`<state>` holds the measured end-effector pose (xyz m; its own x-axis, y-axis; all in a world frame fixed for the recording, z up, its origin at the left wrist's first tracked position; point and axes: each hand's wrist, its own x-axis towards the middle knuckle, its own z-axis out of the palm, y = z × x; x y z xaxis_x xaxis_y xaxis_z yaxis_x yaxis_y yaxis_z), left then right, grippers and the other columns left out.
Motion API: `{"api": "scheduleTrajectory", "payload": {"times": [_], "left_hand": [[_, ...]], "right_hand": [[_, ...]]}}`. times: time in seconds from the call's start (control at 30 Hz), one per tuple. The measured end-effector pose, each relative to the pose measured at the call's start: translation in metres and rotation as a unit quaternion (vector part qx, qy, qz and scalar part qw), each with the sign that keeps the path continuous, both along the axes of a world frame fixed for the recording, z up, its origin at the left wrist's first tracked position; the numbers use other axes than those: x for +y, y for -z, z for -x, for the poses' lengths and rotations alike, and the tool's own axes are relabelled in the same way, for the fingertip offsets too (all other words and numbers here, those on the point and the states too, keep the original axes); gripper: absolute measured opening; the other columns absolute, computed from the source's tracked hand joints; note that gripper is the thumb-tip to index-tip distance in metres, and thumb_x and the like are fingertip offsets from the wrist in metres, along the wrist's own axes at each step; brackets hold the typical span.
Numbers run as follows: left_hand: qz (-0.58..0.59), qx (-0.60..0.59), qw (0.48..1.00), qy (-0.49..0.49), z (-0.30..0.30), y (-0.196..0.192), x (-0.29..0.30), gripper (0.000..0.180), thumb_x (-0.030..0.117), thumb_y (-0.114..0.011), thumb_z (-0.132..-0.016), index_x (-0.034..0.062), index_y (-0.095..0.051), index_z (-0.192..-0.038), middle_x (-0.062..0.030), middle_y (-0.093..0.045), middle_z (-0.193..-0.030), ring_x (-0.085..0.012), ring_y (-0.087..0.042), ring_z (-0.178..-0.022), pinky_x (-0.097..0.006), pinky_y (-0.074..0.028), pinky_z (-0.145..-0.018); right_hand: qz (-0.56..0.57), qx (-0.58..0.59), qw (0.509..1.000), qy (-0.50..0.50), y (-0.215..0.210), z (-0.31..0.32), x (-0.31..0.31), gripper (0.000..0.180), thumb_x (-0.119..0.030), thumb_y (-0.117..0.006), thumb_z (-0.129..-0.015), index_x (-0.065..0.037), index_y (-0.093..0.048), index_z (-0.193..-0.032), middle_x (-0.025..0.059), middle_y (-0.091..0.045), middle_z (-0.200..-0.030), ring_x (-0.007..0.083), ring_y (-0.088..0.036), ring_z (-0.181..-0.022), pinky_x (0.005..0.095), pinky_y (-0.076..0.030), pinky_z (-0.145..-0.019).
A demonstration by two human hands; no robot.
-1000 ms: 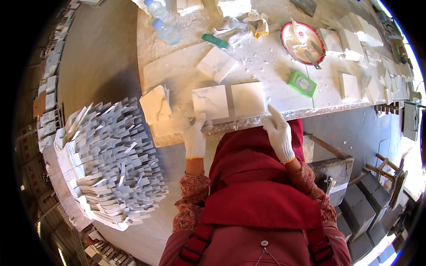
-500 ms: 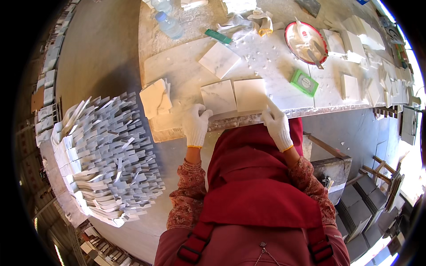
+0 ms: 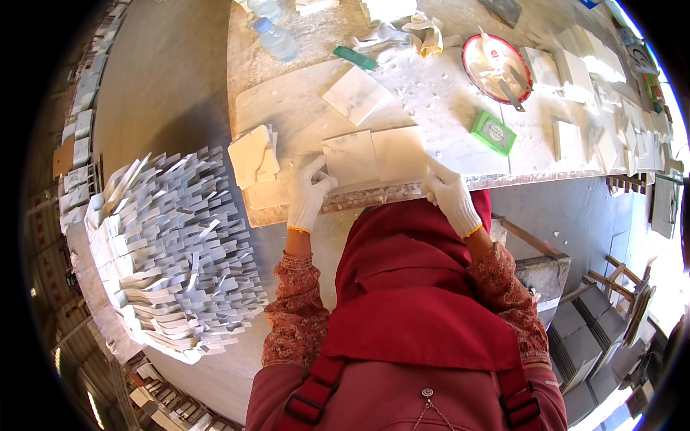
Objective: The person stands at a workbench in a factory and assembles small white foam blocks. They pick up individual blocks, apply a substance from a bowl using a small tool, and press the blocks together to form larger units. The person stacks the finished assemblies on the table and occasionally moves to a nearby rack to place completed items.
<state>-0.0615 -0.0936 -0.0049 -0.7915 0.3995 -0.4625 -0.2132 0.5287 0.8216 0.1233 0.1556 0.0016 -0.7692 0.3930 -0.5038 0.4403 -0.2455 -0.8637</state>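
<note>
Two square, grey-veined white stone tiles lie edge to edge near the table's front edge, the left tile against the right tile. My left hand, in a white knit glove, is beside the left tile. Its index finger points forward and its thumb reaches toward the tile's near-left edge. My right hand, gloved alike, has its index finger stretched along the right tile's right edge, the other fingers bent. Neither hand clasps a tile. A third tile lies turned farther back; a small tile stack sits to the left.
On the table are a green box, a red-rimmed bowl of white paste with scrapers, a green block, a water bottle and cloth gloves. Many tile pieces stand on a pallet at left.
The narrow gap between the two tiles has closed as the right one shifted left. My left hand has moved slightly left and forward, its index finger straightening; my right index finger now follows the tile edge.
</note>
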Motion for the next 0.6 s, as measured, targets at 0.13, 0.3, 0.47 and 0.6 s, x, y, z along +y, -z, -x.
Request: {"api": "scheduleTrajectory", "payload": {"times": [0.13, 0.3, 0.47, 0.6], "left_hand": [[0.026, -0.041, 0.999, -0.002, -0.014, -0.019, 0.0, 0.06, 0.003, -0.071, -0.08, -0.0002, -0.057, -0.139, -0.004, -0.065, -0.08, -0.0098, -0.06, -0.072, -0.025, -0.049, -0.065], [0.253, 0.218, 0.931, 0.146, -0.016, -0.011, 0.006, 0.076, 0.022, -0.081, -0.075, 0.0128, -0.053, -0.145, -0.0094, -0.067, -0.101, -0.0247, -0.064, -0.091, -0.041, -0.052, -0.082], [0.258, 0.428, 0.816, 0.291, -0.023, -0.028, 0.039, 0.104, 0.039, -0.088, -0.063, 0.017, -0.039, -0.153, -0.0139, -0.046, -0.145, -0.0387, -0.039, -0.137, -0.053, -0.034, -0.114], [0.201, 0.403, 0.82, 0.353, -0.013, -0.015, 0.04, 0.113, 0.04, -0.09, -0.058, 0.0163, -0.036, -0.154, -0.0147, -0.04, -0.15, -0.0395, -0.031, -0.142, -0.053, -0.028, -0.118]], "right_hand": [[0.02, -0.012, 0.999, 0.03, -0.001, -0.024, -0.02, 0.057, -0.007, -0.05, -0.092, -0.011, -0.049, -0.149, 0.0005, -0.055, -0.07, 0.0065, -0.046, -0.059, 0.0224, -0.042, -0.055], [-0.096, -0.033, 0.995, 0.01, 0.013, -0.037, -0.03, 0.057, -0.008, -0.054, -0.092, -0.015, -0.051, -0.148, 0.0004, -0.056, -0.072, 0.0071, -0.047, -0.062, 0.0241, -0.044, -0.061], [-0.061, -0.027, 0.995, 0.077, 0.012, -0.033, -0.04, 0.058, -0.006, -0.057, -0.091, -0.016, -0.052, -0.148, -0.0008, -0.055, -0.076, 0.0057, -0.048, -0.069, 0.0236, -0.044, -0.065], [0.024, -0.015, 0.99, 0.139, 0.001, -0.024, -0.042, 0.05, -0.009, -0.06, -0.093, -0.006, -0.055, -0.143, -0.0022, -0.056, -0.075, 0.0053, -0.047, -0.068, 0.0219, -0.043, -0.064]]}}
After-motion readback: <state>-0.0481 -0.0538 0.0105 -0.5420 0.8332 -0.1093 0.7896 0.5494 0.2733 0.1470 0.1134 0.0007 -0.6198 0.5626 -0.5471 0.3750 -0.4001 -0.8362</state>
